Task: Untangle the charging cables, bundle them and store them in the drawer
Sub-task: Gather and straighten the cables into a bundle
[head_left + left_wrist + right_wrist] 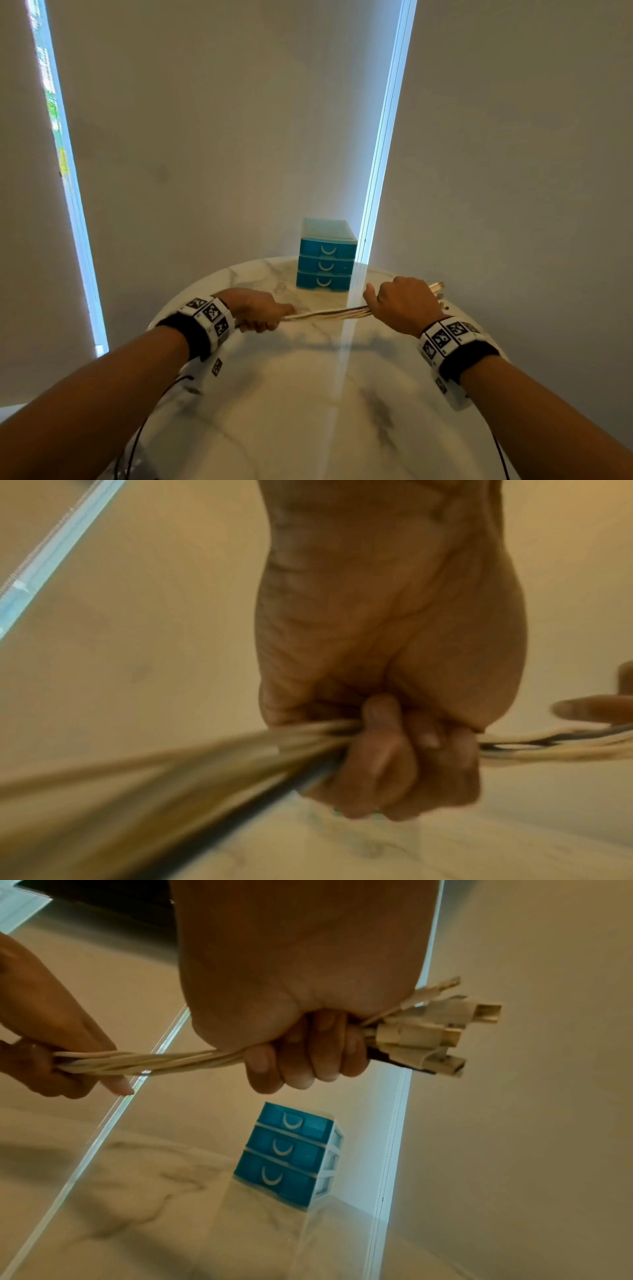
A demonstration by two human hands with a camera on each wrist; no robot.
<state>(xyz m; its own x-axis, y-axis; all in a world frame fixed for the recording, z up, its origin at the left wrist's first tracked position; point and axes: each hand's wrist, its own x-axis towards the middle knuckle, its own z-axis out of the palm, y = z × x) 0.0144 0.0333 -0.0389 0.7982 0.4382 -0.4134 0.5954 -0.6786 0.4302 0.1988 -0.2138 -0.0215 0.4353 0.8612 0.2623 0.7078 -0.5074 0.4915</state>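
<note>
A: Two fists on one bunch of cables (pixel 327 313), mid-frame in the head view. Left hand (pixel 255 308) wraps them at centre-left, right hand (pixel 400 305) at centre-right, strands stretched between, above the marble table (pixel 274 394).

B: And the plugs (pixel 435 1031)?

A: Sticking out past the right fist. The blue drawer unit (pixel 327 258) sits just above centre, all three drawers closed.

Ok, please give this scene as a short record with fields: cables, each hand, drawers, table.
cables: charging cables gathered in one strand, stretched between both hands above the table
left hand: left hand grips one end
right hand: right hand grips near the plugs
drawers: blue drawer unit, three drawers, all closed
table: round marble table
</note>
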